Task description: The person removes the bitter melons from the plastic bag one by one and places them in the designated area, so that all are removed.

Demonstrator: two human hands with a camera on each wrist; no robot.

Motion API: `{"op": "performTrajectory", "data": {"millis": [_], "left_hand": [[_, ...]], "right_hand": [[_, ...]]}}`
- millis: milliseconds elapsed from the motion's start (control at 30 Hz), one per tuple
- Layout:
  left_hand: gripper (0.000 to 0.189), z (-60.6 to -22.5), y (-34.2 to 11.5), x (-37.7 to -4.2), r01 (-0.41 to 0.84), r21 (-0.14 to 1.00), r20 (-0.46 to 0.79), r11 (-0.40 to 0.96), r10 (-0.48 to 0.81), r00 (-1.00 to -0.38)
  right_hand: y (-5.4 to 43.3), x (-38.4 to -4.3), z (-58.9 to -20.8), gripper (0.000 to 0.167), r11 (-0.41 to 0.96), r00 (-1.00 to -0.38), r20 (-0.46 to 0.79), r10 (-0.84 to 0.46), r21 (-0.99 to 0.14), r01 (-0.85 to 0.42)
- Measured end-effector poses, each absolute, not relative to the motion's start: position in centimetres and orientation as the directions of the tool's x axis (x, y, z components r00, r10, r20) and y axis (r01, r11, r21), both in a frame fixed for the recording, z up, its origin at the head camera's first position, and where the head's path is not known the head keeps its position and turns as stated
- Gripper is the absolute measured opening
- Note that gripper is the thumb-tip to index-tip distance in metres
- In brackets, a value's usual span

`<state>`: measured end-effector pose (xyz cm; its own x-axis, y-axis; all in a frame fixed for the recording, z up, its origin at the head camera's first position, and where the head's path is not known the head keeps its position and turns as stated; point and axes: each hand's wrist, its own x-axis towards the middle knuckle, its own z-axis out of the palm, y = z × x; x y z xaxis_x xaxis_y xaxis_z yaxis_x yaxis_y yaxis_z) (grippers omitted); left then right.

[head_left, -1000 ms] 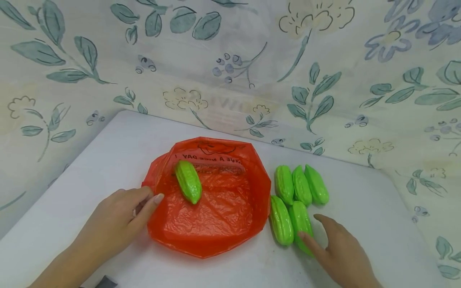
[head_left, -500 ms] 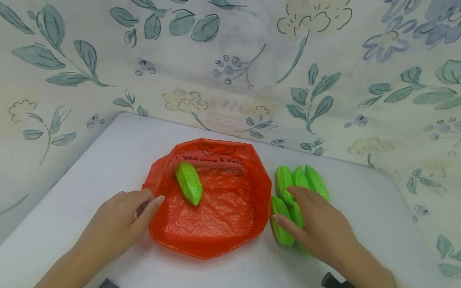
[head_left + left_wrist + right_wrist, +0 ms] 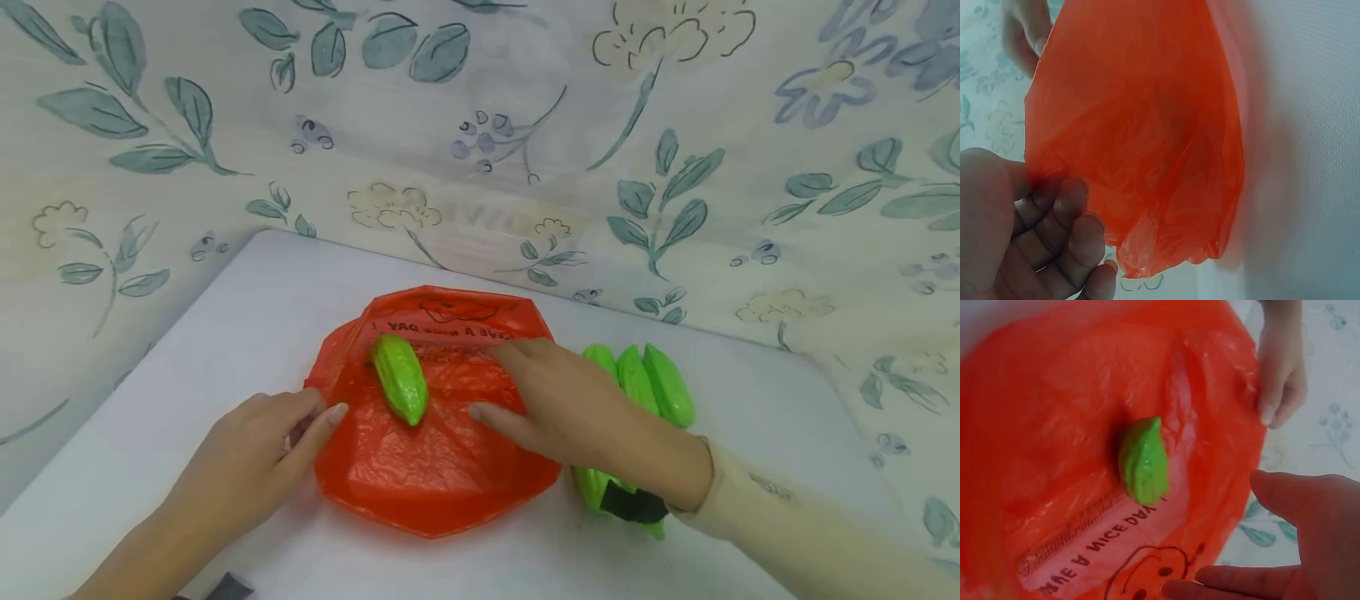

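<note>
A red plastic bag (image 3: 420,492) lies on the white table with its mouth spread wide. Inside is one ridged green gourd (image 3: 401,379) with a pointed end, also plain in the right wrist view. My left hand (image 3: 247,454) pinches the bag's left rim between thumb and fingers; in the left wrist view the red film (image 3: 1141,137) stretches away from that hand. Over the bag's right side reaches my right hand (image 3: 570,400), thumb and fingers spread apart with nothing between them, as the right wrist view confirms. It hovers to the right of the gourd.
Several more green gourds (image 3: 667,387) lie in a cluster right of the bag, partly covered by my right forearm and a black wrist piece (image 3: 633,503). Behind the white table (image 3: 757,417) hangs a flower-patterned cloth (image 3: 420,150).
My right hand has moved from the gourd cluster leftward to above the bag's mouth. The left hand keeps its place on the rim, and the gourd in the bag lies as before.
</note>
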<state>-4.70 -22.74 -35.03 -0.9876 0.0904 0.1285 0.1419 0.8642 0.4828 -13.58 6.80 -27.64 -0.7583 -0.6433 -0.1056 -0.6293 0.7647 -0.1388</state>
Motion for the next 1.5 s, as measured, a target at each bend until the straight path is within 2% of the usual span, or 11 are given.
{"op": "performTrajectory", "data": {"millis": [200, 367, 667, 1067, 1500], "left_hand": [[0.023, -35.2, -22.9, -4.7, 0.145, 0.478, 0.128, 0.866, 0.095, -0.987], [0.023, -35.2, -23.0, -4.8, 0.145, 0.481, 0.118, 0.865, 0.100, -0.988], [0.023, -35.0, -23.0, -4.9, 0.142, 0.481, 0.109, 0.865, 0.101, -0.989], [0.025, -35.2, -23.2, -4.8, 0.140, 0.475, 0.112, 0.869, 0.098, -0.989], [0.024, -35.2, -23.3, -4.7, 0.123, 0.474, 0.106, 0.872, 0.082, -0.991]], "right_hand": [[2.7, -15.8, -28.8, 0.064, 0.742, -0.705, -0.233, -0.669, -0.155, -0.653], [-0.2, -16.7, -30.1, 0.041, 0.716, -0.649, -0.318, -0.692, -0.178, -0.675], [-2.1, -18.0, -32.5, 0.037, 0.766, -0.654, -0.420, -0.629, -0.195, -0.612], [-2.2, -17.8, -33.5, 0.032, 0.766, -0.671, -0.406, -0.620, -0.128, -0.630], [-1.5, -17.7, -34.0, 0.032, 0.765, -0.679, -0.377, -0.630, -0.149, -0.627]]}}
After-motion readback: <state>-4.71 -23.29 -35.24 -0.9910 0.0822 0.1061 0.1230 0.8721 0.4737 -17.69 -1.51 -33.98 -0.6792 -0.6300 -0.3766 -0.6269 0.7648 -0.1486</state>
